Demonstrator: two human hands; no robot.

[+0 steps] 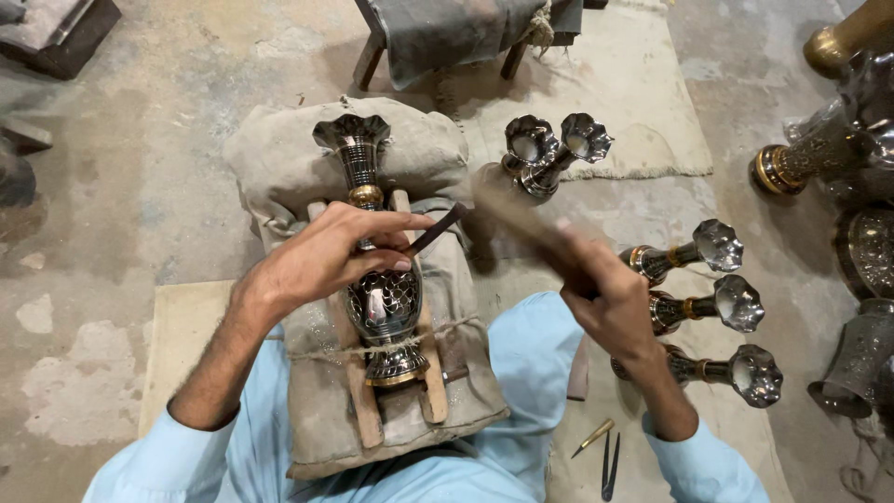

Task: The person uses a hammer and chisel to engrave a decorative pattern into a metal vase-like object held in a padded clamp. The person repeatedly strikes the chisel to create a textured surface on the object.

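Observation:
A dark engraved metal vase (pixel 377 279) with brass bands lies on its side between two wooden strips (pixel 358 401) on a stuffed cloth cushion (pixel 279 158) in my lap. My left hand (pixel 326 256) rests on the vase body and pinches a thin dark chisel (pixel 438 228), its tip against the metal. My right hand (pixel 605 298) is raised to the right, gripping a blurred wooden mallet (pixel 517 219) that sweeps toward the chisel.
Two finished vases (pixel 554 149) lie behind the cushion and three more (pixel 708 307) lie at my right. Larger brass-banded vessels (pixel 819 158) crowd the right edge. Small tools (pixel 601 447) lie on the mat by my right knee. A stool (pixel 447 37) stands ahead.

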